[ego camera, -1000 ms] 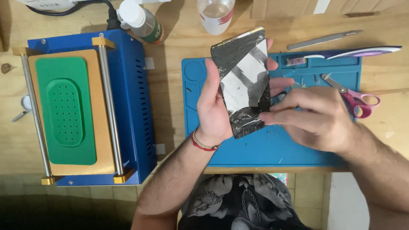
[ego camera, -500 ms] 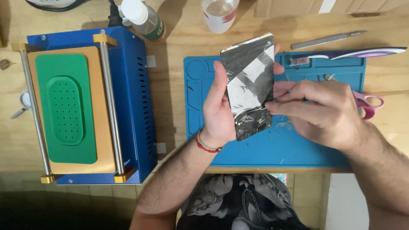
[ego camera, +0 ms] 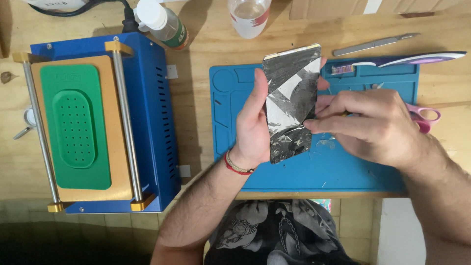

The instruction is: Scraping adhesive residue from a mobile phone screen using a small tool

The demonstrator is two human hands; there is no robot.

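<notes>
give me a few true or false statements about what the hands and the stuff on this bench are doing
1. The left hand holds a cracked phone above the blue mat. True.
2. The right hand rests flat on the blue machine. False: its fingers pinch at the phone's right edge.
3. Pink scissors lie on the right, partly hidden by the right hand. True.
4. The machine's green pad has a phone lying on it. False: nothing lies on it.
5. A metal tool lies on the wood beyond the mat. True.
</notes>
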